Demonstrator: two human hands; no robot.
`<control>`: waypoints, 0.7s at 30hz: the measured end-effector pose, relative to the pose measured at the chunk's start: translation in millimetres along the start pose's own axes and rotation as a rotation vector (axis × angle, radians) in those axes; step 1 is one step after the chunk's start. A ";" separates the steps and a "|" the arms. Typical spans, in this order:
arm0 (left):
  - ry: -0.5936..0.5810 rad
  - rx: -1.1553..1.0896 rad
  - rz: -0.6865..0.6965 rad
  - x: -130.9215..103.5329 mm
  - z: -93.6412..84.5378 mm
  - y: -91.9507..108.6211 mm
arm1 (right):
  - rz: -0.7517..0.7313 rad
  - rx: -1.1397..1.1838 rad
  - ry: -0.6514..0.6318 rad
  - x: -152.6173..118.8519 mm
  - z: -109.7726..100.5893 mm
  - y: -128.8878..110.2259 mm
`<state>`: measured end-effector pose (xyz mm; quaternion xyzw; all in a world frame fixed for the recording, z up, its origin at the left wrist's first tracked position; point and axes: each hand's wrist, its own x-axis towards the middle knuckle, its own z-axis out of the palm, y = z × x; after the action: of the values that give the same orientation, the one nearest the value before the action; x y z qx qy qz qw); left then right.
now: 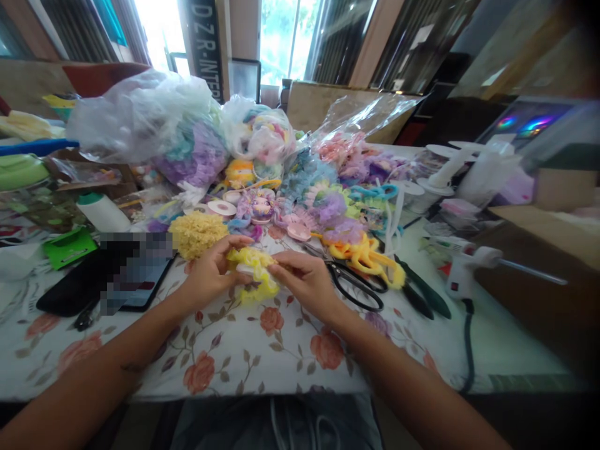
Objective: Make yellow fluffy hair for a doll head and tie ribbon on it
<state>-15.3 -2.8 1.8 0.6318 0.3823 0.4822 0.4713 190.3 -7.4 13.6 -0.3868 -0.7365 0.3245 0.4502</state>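
Both hands hold a ruffled yellow piece (262, 289), crinkled like gathered fabric, above the flowered tablecloth (225, 369). A small white part shows in its middle. My left hand (213, 275) pinches its left side between thumb and fingers. On the right side, my right hand (304, 278) grips its edge with the fingertips. Just behind my left hand lies a fluffy pale-yellow bundle (197, 234). Beside my right hand are black-handled scissors (359, 284), their blades partly hidden.
Bagged pastel ruffles (192, 153) pile up at the back. Yellow-orange fuzzy strips (363, 255), green-handled pliers (424, 287) and a glue gun (473, 262) with its cord lie right. A phone (152, 275), a thread cone (102, 212) and a green card (70, 247) lie left. A cardboard box (557, 231) stands far right.
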 end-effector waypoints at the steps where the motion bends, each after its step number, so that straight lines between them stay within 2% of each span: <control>1: 0.013 0.100 0.023 -0.3 0.0 -0.1 | -0.001 -0.006 -0.002 -0.2 0.4 1.0; 4: 0.019 0.369 0.104 -2.2 0.5 -1.4 | -0.015 -0.053 -0.005 -1.0 2.1 3.6; 7: 0.005 0.509 0.189 -4.9 1.8 -2.7 | -0.056 -0.113 -0.004 -2.5 5.0 6.2; 11: -0.013 0.552 0.260 -8.9 4.6 -2.6 | -0.069 -0.142 0.037 -4.7 9.1 10.1; 17: -0.072 0.606 0.351 -9.9 7.3 -2.2 | 0.119 -0.002 0.032 -5.2 10.2 12.4; 21: -0.102 0.638 0.393 -9.0 7.8 0.0 | 0.186 0.079 -0.004 -4.5 9.2 10.9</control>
<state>-9.9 -13.1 -1.1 0.8313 0.3609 0.3879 0.1680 186.3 -7.2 -0.8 -0.4346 -0.6849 0.3945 0.4317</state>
